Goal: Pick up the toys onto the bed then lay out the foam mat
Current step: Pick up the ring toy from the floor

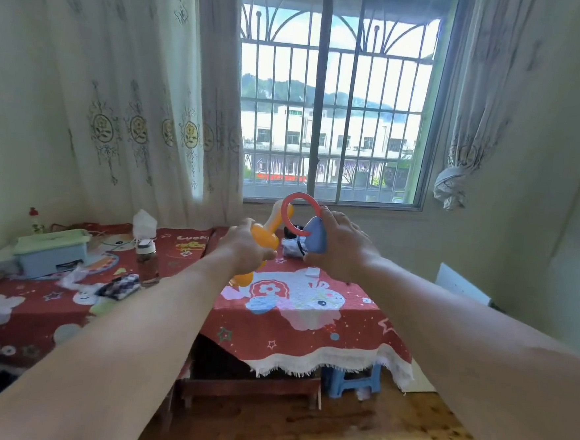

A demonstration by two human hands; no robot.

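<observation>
Toys held aloft in both hands, above the red cloth (308, 327) that drapes the surface below. We take the orange toy (266, 236) in the left hand (245, 251): fingers wrapped fully round its narrow waist, with one bulb above the fist and another showing below it. We judge it hollow moulded plastic, light and stiff, smooth enough to slide if held loosely; the waist is the natural place to hold, since the bulbs either side stop it slipping through. The right hand (343, 246) closes on the blue piece (316, 236), thumb underneath and fingers over the far side, which we cannot see. A pink ring (299, 213) rises from the blue piece toward the left hand and overlaps the upper end of the orange toy; whether it touches or merely passes in front, we cannot tell. We judge ring and blue piece to be one light rattle, rigid, not fragile; gripping the broad blue body leaves the ring free to swing. Neither hand has slack: both are shut on their loads. Just beyond the right hand a small dark-and-white bundle (293, 247) lies on the cloth. We cannot tell whether this draped surface is the bed.
</observation>
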